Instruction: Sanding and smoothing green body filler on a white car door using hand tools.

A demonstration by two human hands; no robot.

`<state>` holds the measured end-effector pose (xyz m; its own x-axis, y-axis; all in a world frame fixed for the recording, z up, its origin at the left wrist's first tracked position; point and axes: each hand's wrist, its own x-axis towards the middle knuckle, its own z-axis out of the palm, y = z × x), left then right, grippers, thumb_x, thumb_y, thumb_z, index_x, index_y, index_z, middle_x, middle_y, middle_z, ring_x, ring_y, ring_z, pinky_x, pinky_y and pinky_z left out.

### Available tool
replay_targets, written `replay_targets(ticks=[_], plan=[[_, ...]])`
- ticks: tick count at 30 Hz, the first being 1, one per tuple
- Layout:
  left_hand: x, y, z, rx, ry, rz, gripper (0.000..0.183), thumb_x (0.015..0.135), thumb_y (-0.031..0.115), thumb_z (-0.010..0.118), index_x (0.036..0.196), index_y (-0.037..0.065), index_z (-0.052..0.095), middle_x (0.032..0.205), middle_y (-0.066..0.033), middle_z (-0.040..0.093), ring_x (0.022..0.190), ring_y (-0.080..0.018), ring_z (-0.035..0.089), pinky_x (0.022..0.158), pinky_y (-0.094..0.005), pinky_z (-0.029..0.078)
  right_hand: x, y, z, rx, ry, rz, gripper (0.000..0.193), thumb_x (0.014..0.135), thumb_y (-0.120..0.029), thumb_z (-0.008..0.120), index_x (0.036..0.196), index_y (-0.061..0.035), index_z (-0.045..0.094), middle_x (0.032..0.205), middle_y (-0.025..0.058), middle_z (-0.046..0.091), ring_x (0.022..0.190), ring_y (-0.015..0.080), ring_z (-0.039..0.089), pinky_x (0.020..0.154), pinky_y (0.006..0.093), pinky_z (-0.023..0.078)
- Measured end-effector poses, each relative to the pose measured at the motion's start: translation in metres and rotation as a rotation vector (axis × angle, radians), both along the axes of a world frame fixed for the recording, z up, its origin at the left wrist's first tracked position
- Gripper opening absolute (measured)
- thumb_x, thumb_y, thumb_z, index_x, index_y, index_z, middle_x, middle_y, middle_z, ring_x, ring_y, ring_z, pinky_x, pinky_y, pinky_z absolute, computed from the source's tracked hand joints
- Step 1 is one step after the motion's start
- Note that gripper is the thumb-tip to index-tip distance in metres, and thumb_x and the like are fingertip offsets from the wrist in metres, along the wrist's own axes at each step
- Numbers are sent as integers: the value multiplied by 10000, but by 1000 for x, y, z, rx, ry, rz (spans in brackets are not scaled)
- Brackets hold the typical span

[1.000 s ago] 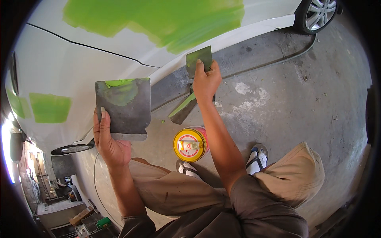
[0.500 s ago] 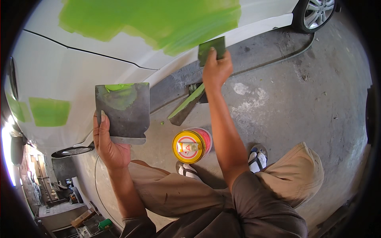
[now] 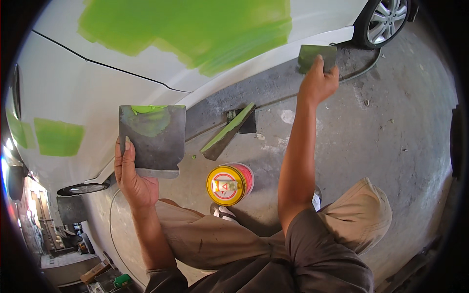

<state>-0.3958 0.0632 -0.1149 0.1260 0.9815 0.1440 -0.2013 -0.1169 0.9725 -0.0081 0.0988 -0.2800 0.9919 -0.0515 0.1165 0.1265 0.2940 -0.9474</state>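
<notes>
My left hand (image 3: 134, 178) grips the lower left edge of a dark, flat putty board (image 3: 159, 146), a dab of bright green putty along its top edge. Out to the right, my right hand (image 3: 318, 87) is closed on a small dark rectangular putty spreader (image 3: 312, 56) with a greenish smear, held apart from the car. Beyond both hands stands a white car body (image 3: 141, 66). A broad green putty patch (image 3: 195, 34) covers its side, and a smaller green patch (image 3: 59, 136) lies farther left.
On the concrete floor, a long green-topped strip (image 3: 228, 131) lies across a dark flat square (image 3: 248, 123). A yellow-lidded can (image 3: 225, 185) with a small tube on top stands near my feet. A hose (image 3: 364, 72) runs along the floor toward the wheel (image 3: 386, 22).
My right hand has moved right with the spreader, away from the large green patch's lower edge. My left hand and the board have barely moved. The view has shifted slightly.
</notes>
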Motion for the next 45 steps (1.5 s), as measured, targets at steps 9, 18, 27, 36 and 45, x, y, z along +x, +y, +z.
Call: replay_targets(ticks=[9, 18, 27, 36, 45], plan=[[17, 20, -10, 445, 520, 208, 443, 1153, 240, 526, 1543, 43, 456, 1347, -75, 625, 1192, -137, 601, 1032, -330, 507, -111, -44, 66, 634, 641, 1182, 291, 1019, -134, 633, 1258, 30, 661, 1123, 113, 747, 925, 195, 752, 750, 316, 628], [29, 19, -2, 676, 790, 32, 431, 1155, 221, 504, 1510, -22, 485, 1350, -116, 640, 1172, -161, 590, 1043, -317, 460, -153, -48, 113, 629, 837, 1641, 395, 1026, -125, 641, 1399, -6, 585, 1127, 123, 733, 814, 206, 778, 572, 391, 681], [41, 3, 12, 615, 1245, -104, 379, 1061, 46, 569, 1436, 80, 608, 1204, -201, 739, 1045, -401, 731, 907, -392, 574, -129, -58, 91, 748, 765, 1552, 407, 1027, -88, 644, 1415, 13, 573, 1179, 151, 714, 899, 242, 772, 546, 388, 691], [26, -9, -2, 205, 1207, -157, 382, 1128, 230, 549, 1425, -6, 590, 1181, -201, 730, 1073, -245, 689, 998, -362, 509, -89, -35, 51, 184, 351, 832, 302, 1094, -121, 575, 1389, -65, 602, 1154, 49, 675, 994, 145, 621, 837, 332, 552], [22, 3, -8, -152, 360, -90, 448, 1132, 220, 555, 1521, 5, 506, 1347, -97, 666, 1200, -158, 655, 1005, -340, 553, -107, -51, 67, 229, 10, 1314, 401, 1009, -3, 561, 1387, -29, 693, 1224, 127, 730, 1170, 202, 642, 1038, 346, 485]])
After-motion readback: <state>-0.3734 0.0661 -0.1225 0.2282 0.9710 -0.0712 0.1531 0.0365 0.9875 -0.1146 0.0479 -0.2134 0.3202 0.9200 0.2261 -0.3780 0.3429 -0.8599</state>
